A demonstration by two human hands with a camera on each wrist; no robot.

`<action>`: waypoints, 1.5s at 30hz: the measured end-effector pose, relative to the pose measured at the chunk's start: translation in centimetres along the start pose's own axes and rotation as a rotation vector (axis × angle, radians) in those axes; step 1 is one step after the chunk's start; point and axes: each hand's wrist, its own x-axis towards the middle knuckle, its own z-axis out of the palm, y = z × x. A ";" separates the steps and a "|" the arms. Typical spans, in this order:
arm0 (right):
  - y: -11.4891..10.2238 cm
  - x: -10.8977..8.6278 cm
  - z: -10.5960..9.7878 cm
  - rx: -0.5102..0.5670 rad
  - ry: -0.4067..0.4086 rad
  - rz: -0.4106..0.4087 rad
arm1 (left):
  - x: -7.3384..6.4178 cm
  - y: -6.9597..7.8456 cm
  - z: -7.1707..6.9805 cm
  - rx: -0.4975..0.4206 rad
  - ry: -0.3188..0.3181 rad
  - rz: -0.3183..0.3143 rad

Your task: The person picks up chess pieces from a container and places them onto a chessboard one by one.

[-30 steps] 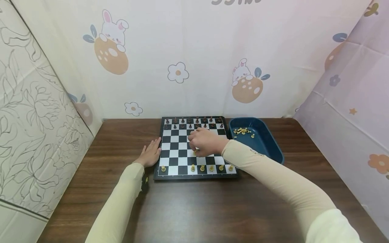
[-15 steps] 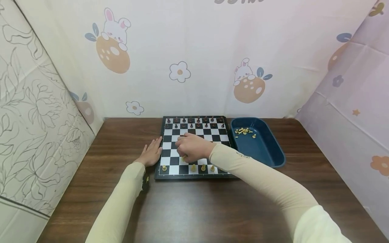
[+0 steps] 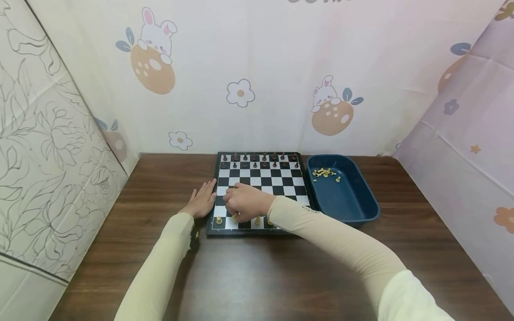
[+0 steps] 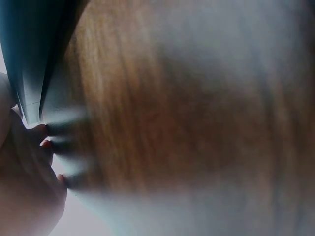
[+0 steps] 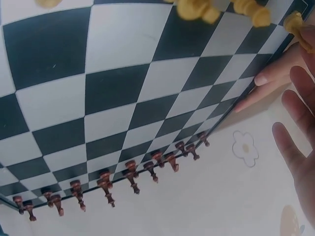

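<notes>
My right hand (image 3: 246, 203) is over the near left part of the chessboard (image 3: 266, 181). It pinches a pale yellow chess piece (image 3: 234, 217) low over the near row; its exact kind is hidden by the fingers. In the right wrist view a yellow piece (image 5: 294, 23) shows at the fingertips, with more yellow pieces along the top edge. Flat beside the board's left edge lies my left hand (image 3: 202, 199), fingertips touching the frame. One yellow piece (image 3: 218, 220) stands in the near left corner; others nearby are partly covered by my right arm.
Dark red chess pieces (image 3: 264, 157) fill the two far rows. Right of the board stands a blue tray (image 3: 361, 196) with several loose yellow pieces (image 3: 324, 172). A patterned cloth wall (image 3: 273, 116) rises behind the wooden table (image 3: 249, 272).
My right hand has moved left and nearer across the board, bringing the yellow chess piece down to the near row. My left hand stays at the board's edge. The view has shifted slightly.
</notes>
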 end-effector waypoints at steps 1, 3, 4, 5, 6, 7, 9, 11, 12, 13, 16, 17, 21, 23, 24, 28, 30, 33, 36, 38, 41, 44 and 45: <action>-0.1 0.1 0.1 0.006 -0.001 -0.002 | 0.0 0.0 0.0 0.001 0.000 0.000; -0.3 0.2 0.3 0.013 0.001 -0.004 | 0.0 0.0 0.1 0.004 0.001 0.004; -0.3 0.3 0.4 0.016 0.002 -0.006 | 0.0 0.0 0.1 0.003 0.003 0.006; -0.4 0.3 0.5 0.016 0.006 -0.010 | 0.0 0.0 0.2 0.001 0.004 0.008; -0.4 0.4 0.6 0.013 0.009 -0.013 | 0.0 0.0 0.2 0.000 0.006 0.010; -0.5 0.4 0.7 0.012 0.011 -0.014 | 0.0 0.0 0.2 0.002 0.009 0.012; -0.6 0.5 0.9 0.005 0.014 -0.018 | 0.1 -0.1 0.3 0.004 0.010 0.011; -0.7 0.5 1.0 0.005 0.014 -0.021 | 0.2 -0.1 0.4 0.007 0.007 0.008; -0.7 0.5 1.0 0.005 0.013 -0.021 | 0.2 -0.1 0.4 0.006 0.007 0.006; -0.8 0.6 1.1 0.006 0.010 -0.021 | 0.2 -0.1 0.5 0.006 0.005 0.003; -0.9 0.6 1.1 0.001 0.008 -0.023 | 0.1 -0.1 0.4 -0.005 0.011 0.008; -0.9 0.6 1.2 0.001 0.009 -0.023 | 0.0 0.0 0.4 -0.006 0.017 0.012; -1.0 0.5 1.4 -0.004 0.011 -0.023 | -0.1 0.1 0.4 -0.010 0.038 0.025; -1.1 0.5 1.5 -0.008 0.013 -0.024 | -0.1 0.2 0.5 -0.002 0.042 0.022; -1.1 0.5 1.5 -0.011 0.014 -0.025 | 0.0 0.2 0.5 0.001 0.042 0.019; -1.1 0.5 1.6 -0.017 0.015 -0.020 | 0.2 0.1 0.6 0.040 0.041 0.009; -1.1 0.5 1.6 -0.016 0.014 -0.018 | 0.3 0.1 0.6 0.072 0.053 0.018; -1.1 0.5 1.6 -0.016 0.018 -0.020 | 0.3 0.1 0.6 0.109 0.077 0.034; -1.0 0.5 1.5 -0.013 0.022 -0.015 | 0.4 0.1 0.5 0.117 0.098 0.044; -0.8 0.4 1.4 -0.004 0.025 -0.003 | 0.4 0.1 0.5 0.114 0.105 0.046; -0.4 0.0 1.0 0.001 0.027 0.020 | 0.4 0.0 0.5 0.113 0.116 0.052; 0.1 -0.7 0.5 -0.015 0.016 0.037 | 0.4 -0.1 0.5 0.118 0.128 0.055; 0.3 -1.0 0.3 -0.022 0.011 0.042 | 0.4 -0.2 0.5 0.119 0.131 0.056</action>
